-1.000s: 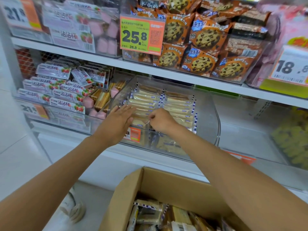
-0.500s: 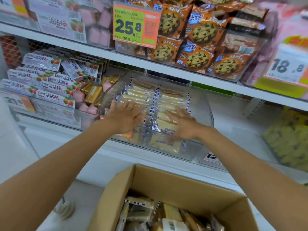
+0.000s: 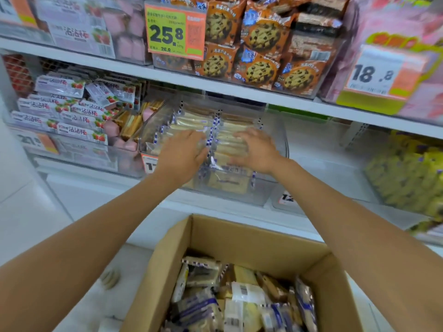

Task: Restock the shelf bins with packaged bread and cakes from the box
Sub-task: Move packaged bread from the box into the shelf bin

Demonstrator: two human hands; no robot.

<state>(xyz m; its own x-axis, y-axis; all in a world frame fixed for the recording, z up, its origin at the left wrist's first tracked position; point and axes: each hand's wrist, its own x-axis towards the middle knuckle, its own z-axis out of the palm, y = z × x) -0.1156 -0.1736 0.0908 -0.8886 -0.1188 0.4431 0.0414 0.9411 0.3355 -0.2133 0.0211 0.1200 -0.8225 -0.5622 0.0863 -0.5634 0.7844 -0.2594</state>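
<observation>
A second ago my right hand (image 3: pixel 255 149) was bunched at the front of the row. It has since flattened out, and both hands have slid further back over the stock. My left hand (image 3: pixel 184 149) now lies across the left-hand row and my right across the right-hand one. Fingers are spread and straight, pressing down and gripping nothing.

The packaged cakes (image 3: pixel 191 121) stand on edge in two rows inside the clear bin (image 3: pixel 284 140) on the middle shelf (image 3: pixel 323 164), and my palms rest on their top edges. The frame is smeared with motion, so I can't say for certain whether my fingertips reach the back packs.

I judge this to be the tidying part of a placement: I'm squaring and pushing the rows back so that room opens at the front of the bin. The box (image 3: pixel 239 238) sits below me, between my forearms, and it holds plenty of loose packs (image 3: pixel 242 293), so the restock looks well short of done.

Next I would need to lift both hands off and drop down into the box. There I'd gather a few packs facing the same way, then bring them up on edge into the gap at the front without knocking the rows over.
</observation>
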